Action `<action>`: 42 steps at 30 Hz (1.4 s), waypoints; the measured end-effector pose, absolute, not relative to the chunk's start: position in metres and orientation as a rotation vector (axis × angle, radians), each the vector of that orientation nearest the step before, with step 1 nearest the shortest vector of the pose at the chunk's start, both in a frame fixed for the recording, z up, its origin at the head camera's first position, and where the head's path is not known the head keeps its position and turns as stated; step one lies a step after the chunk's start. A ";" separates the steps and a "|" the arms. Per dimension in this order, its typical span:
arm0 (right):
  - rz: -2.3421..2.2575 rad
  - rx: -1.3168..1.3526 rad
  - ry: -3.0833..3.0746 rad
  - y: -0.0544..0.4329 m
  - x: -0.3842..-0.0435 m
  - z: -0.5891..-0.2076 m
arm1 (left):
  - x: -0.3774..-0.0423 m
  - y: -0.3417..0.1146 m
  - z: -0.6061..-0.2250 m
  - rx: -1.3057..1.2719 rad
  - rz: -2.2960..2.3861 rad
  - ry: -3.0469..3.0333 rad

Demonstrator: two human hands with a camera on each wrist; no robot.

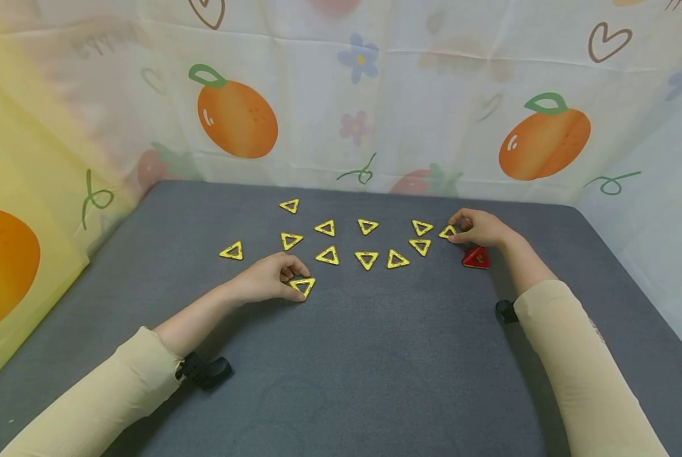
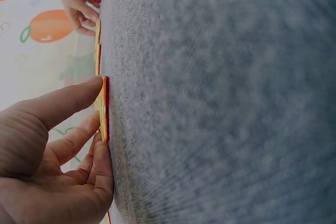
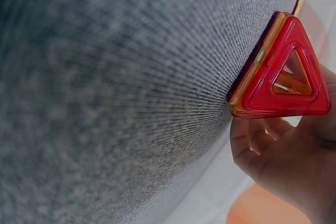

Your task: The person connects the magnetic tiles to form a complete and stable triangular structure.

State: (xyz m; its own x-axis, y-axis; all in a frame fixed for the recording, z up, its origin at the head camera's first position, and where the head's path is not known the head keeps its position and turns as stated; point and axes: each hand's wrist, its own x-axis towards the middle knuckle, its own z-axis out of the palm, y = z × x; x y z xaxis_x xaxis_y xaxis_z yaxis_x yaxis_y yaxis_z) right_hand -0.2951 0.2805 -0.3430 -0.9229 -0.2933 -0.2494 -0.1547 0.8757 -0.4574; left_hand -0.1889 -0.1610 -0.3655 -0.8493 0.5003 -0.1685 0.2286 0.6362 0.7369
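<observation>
My left hand (image 1: pixel 272 277) holds a yellow triangular magnetic tile (image 1: pixel 302 285) by its edges, thumb on the near corner and fingers at the far side. In the left wrist view this tile (image 2: pixel 106 111) shows a red underside and lies close along the tabletop. At the right, my right hand (image 1: pixel 479 228) pinches another yellow triangular tile (image 1: pixel 448 231) between thumb and fingers. Just below that hand stands a small red pyramid (image 1: pixel 476 258) of triangular frames. In the right wrist view the pyramid (image 3: pixel 286 72) hides the fingertips and the pinched tile.
Several yellow triangular tiles lie flat and apart across the grey table (image 1: pixel 363 368), among them one at the far left (image 1: pixel 232 251), one at the back (image 1: pixel 290 205) and one in the middle (image 1: pixel 366 259). A fruit-patterned curtain (image 1: pixel 375 95) hangs behind the table.
</observation>
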 end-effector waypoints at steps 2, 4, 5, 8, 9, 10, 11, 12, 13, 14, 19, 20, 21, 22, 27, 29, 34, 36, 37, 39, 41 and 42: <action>-0.623 -0.334 2.736 0.281 -0.295 -0.343 | -0.189 -0.160 -0.365 0.576 1.047 2.510; -0.620 -0.330 2.738 0.281 -0.296 -0.343 | -0.189 -0.160 -0.365 0.575 1.041 2.517; -0.621 -0.325 2.737 0.281 -0.296 -0.343 | -0.189 -0.160 -0.365 0.570 1.039 2.519; -0.622 -0.309 2.738 0.281 -0.296 -0.343 | -0.189 -0.159 -0.366 0.561 1.036 2.524; -0.620 -0.303 2.743 0.280 -0.296 -0.343 | -0.189 -0.159 -0.366 0.557 1.036 2.525; -0.621 -0.296 2.747 0.280 -0.296 -0.343 | -0.190 -0.159 -0.366 0.551 1.039 2.524; -0.620 -0.293 2.757 0.280 -0.296 -0.343 | -0.190 -0.159 -0.365 0.550 1.039 2.525; -0.616 -0.291 2.769 0.280 -0.296 -0.343 | -0.189 -0.159 -0.365 0.556 1.038 2.527; -0.615 -0.287 2.781 0.279 -0.296 -0.343 | -0.189 -0.159 -0.365 0.560 1.036 2.528; -0.618 -0.279 2.792 0.279 -0.296 -0.342 | -0.189 -0.159 -0.365 0.555 1.038 2.528; -0.643 -0.227 2.831 0.278 -0.297 -0.342 | -0.188 -0.160 -0.364 0.539 1.035 2.527; -0.647 -0.215 2.837 0.278 -0.298 -0.342 | -0.188 -0.160 -0.363 0.534 1.036 2.526; -0.651 -0.207 2.840 0.278 -0.298 -0.342 | -0.187 -0.160 -0.363 0.536 1.032 2.527; -0.656 -0.203 2.840 0.277 -0.298 -0.341 | -0.187 -0.160 -0.363 0.538 1.031 2.527; -0.684 -0.203 2.847 0.279 -0.298 -0.340 | -0.186 -0.160 -0.363 0.531 1.030 2.526; -0.737 -0.212 2.856 0.281 -0.297 -0.338 | -0.186 -0.159 -0.364 0.530 1.029 2.525; -1.017 -0.274 2.814 0.281 -0.294 -0.323 | -0.187 -0.158 -0.364 0.523 1.022 2.525; -1.115 -0.297 2.781 0.278 -0.293 -0.315 | -0.187 -0.159 -0.364 0.527 1.018 2.530; -1.156 -0.310 2.767 0.276 -0.293 -0.312 | -0.187 -0.159 -0.364 0.529 1.017 2.530; -1.223 -0.335 2.752 0.270 -0.290 -0.306 | -0.187 -0.159 -0.364 0.532 1.013 2.532; -1.279 -0.376 2.727 0.262 -0.285 -0.301 | -0.187 -0.159 -0.364 0.535 1.010 2.536; -1.305 -0.404 2.709 0.257 -0.282 -0.300 | -0.187 -0.159 -0.364 0.533 1.009 2.536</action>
